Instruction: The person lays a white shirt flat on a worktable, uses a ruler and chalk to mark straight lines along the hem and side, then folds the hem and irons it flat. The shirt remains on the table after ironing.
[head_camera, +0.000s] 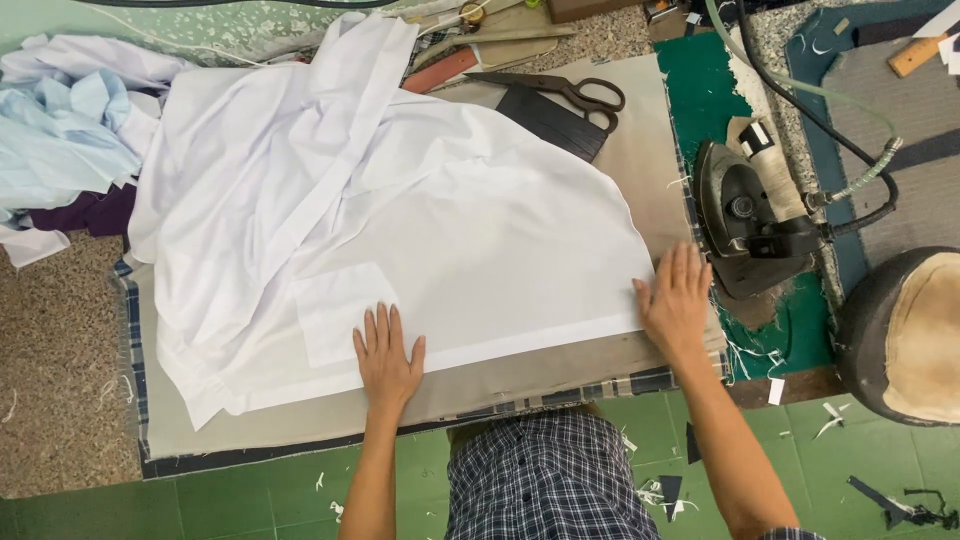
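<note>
White cotton shirt (400, 210) lies spread across my padded worktop (560, 365); hem smoothed, upper folds at eleven o'clock bunched. Left hand (388, 358) flat, open on it; right hand (678, 300) open at its three o'clock edge, black iron (745, 225) beside.

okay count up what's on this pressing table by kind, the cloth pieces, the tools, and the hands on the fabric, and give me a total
White garment spread on the pad: 1
Crumpled light blue garment: 1
Dark purple cloth: 1
Steam iron: 1
Scissors: 1
Hands flat on the white garment: 2, left hand and right hand
Total: 7
</note>
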